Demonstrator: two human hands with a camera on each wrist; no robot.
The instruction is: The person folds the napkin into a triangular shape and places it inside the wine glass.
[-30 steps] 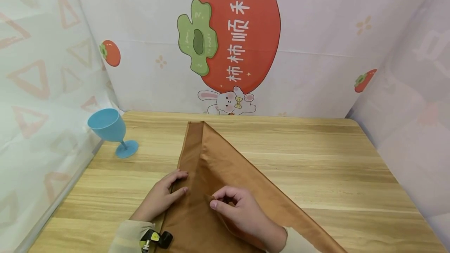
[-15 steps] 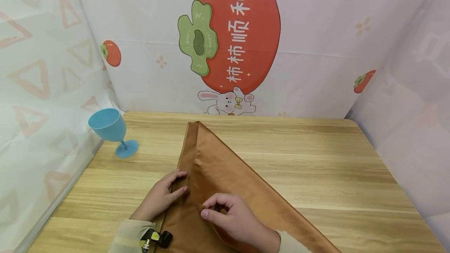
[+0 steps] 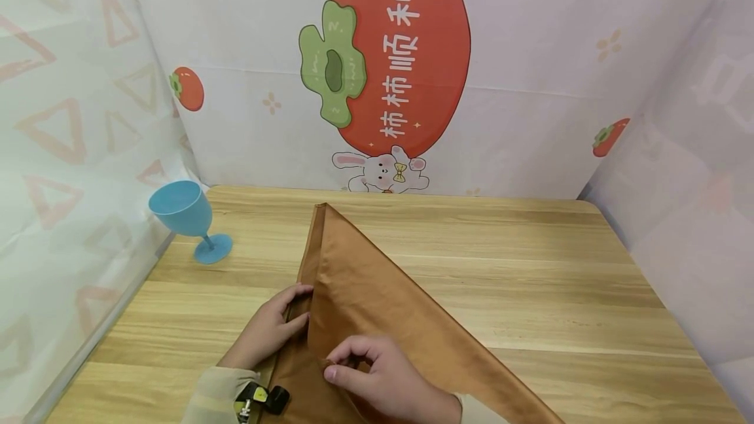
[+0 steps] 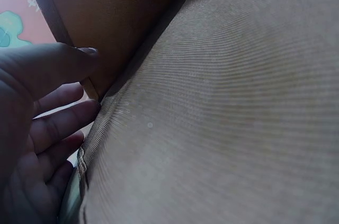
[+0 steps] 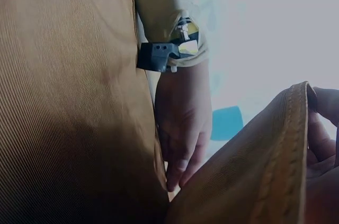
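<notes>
One cloth (image 3: 383,300) on the bench (image 3: 548,260), left edge running away from us.
We see the right hand (image 3: 383,375) pinch a raised edge between its fingers, near the left hand (image 3: 273,327), whose loose fingers touch the left edge.

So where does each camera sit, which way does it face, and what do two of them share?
Head: worn on the person's head, facing forward and down over the wooden table and brown cloth; the left grip and right grip show.
Left wrist: worn there, facing the brown cloth close up; the left grip shows at left.
Right wrist: worn there, facing across the brown cloth toward the left grip; the right grip shows partly at right.
Head and right wrist share the cloth and both grips.
</notes>
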